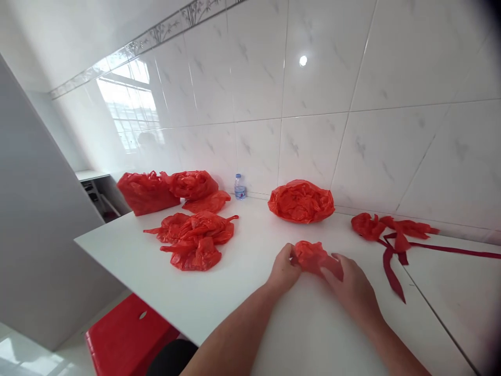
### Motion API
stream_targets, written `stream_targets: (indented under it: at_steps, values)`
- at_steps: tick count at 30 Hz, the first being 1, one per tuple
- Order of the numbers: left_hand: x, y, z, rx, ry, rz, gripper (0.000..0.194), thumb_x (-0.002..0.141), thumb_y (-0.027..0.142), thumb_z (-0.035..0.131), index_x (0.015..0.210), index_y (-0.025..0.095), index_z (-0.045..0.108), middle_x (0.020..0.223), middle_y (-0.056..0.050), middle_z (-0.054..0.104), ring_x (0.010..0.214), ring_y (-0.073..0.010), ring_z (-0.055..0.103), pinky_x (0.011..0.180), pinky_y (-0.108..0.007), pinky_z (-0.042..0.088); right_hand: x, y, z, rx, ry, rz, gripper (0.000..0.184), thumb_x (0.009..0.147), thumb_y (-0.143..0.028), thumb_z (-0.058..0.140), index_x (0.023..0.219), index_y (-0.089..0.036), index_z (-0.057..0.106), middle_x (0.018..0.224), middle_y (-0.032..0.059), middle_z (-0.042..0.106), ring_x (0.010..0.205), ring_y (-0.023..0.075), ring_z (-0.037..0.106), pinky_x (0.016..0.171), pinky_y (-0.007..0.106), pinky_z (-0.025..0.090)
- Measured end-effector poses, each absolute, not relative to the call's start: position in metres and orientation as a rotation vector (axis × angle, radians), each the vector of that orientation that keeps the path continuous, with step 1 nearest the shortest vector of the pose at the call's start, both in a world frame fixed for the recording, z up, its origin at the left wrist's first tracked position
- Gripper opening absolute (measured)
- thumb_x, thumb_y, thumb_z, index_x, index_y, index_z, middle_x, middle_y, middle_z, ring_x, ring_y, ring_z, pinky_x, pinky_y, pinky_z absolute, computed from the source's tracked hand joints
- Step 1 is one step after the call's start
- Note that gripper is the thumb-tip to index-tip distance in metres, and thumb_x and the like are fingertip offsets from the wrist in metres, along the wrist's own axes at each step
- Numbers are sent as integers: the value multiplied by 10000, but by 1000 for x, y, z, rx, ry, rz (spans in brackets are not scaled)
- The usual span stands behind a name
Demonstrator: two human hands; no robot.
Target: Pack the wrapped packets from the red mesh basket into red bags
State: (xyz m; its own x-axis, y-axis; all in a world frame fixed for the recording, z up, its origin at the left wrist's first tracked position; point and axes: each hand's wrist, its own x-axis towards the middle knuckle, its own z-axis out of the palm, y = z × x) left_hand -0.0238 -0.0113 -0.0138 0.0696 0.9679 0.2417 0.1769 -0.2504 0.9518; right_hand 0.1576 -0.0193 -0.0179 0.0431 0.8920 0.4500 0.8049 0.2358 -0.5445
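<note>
A small crumpled red plastic bag (315,257) lies on the white table (219,297) in front of me. My left hand (285,271) pinches its left end with closed fingers. My right hand (352,290) grips its right side, fingers curled over the plastic. Both hands rest low on the tabletop.
More red plastic bags lie about: a heap (193,237) to the left, stuffed bags (166,190) at the back left, a rounded bundle (301,201) by the tiled wall, twisted bags with long strips (395,235) to the right. A small water bottle (239,187) stands at the wall. A red stool (125,334) sits below the table's edge.
</note>
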Motion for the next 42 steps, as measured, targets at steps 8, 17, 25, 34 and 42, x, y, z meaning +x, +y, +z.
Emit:
stream_targets:
  at_steps: [8, 17, 25, 34, 42]
  values:
    - [-29, -8, -10, 1459, 1242, 1327, 84, 716, 199, 565, 654, 189, 509, 631, 39, 510, 601, -108, 452, 569, -243, 369, 177, -14, -12, -1688, -1593, 485, 213, 796, -354, 424, 851, -241, 596, 884, 25, 657, 799, 204, 592, 661, 301, 438]
    - [-41, 5, -16, 1265, 1274, 1522, 73, 697, 164, 496, 685, 204, 437, 620, 61, 439, 562, -87, 385, 498, -197, 293, 189, -8, -14, -1553, -1396, 11, 270, 766, -293, 500, 992, -169, 582, 1003, 108, 613, 945, 257, 560, 820, 401, 457]
    - [-30, -5, -11, 1334, 1062, 1435, 222, 686, 254, 639, 668, 199, 425, 663, 46, 519, 594, -93, 477, 550, -209, 399, 133, -33, -8, -1206, -1779, 55, 242, 888, -288, 434, 1073, -211, 570, 1021, 81, 625, 965, 219, 590, 790, 351, 503]
    - [-27, -8, -9, 1184, 869, 1230, 261, 614, 315, 785, 685, 156, 591, 663, 3, 591, 611, -99, 539, 596, -223, 438, 153, -20, -13, -1340, -1698, 668, 97, 758, -291, 541, 717, -208, 570, 751, 1, 620, 677, 164, 574, 601, 282, 444]
    - [-63, 12, -7, 893, 1027, 1597, 319, 678, 407, 708, 728, 192, 477, 722, 42, 501, 672, -75, 544, 671, -219, 457, 203, -3, -15, -1365, -942, 762, 205, 713, -378, 593, 781, -194, 531, 734, 3, 591, 671, 152, 586, 605, 273, 476]
